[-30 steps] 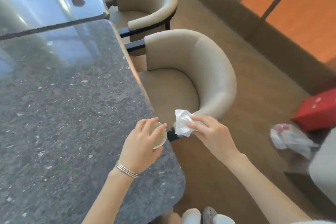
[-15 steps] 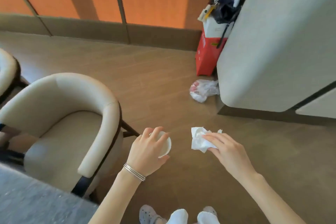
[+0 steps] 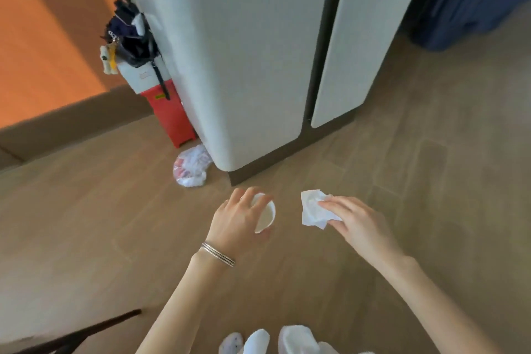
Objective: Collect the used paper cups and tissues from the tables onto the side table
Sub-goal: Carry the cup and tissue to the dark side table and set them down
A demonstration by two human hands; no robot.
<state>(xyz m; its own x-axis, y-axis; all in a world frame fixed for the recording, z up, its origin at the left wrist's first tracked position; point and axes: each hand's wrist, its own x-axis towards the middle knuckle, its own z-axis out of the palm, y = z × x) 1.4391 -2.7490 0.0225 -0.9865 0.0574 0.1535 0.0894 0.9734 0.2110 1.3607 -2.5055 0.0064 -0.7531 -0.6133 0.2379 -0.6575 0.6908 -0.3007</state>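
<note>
Left hand [image 3: 235,218]: your fingers curl round the paper cup [image 3: 265,217], held tilted above the floor, in front of the grey cabinet's [image 3: 244,52] near corner.
Right hand [image 3: 353,221]: you pinch the crumpled tissue [image 3: 311,208], also in front of the cabinet, right of that corner.
Plastic bag [image 3: 191,167]: on the floor just beside the cabinet's left foot.
Red box [image 3: 169,112]: against the cabinet's left side.

No writing can be read anywhere. The red and white box [image 3: 172,119] beside the pale cabinet [image 3: 244,52] has a small label on its white upper part and a yellowish sticker on its red part, both too blurred to make out. The crumpled plastic bag [image 3: 191,167] on the floor [image 3: 86,210] shows reddish marks, equally unreadable.
</note>
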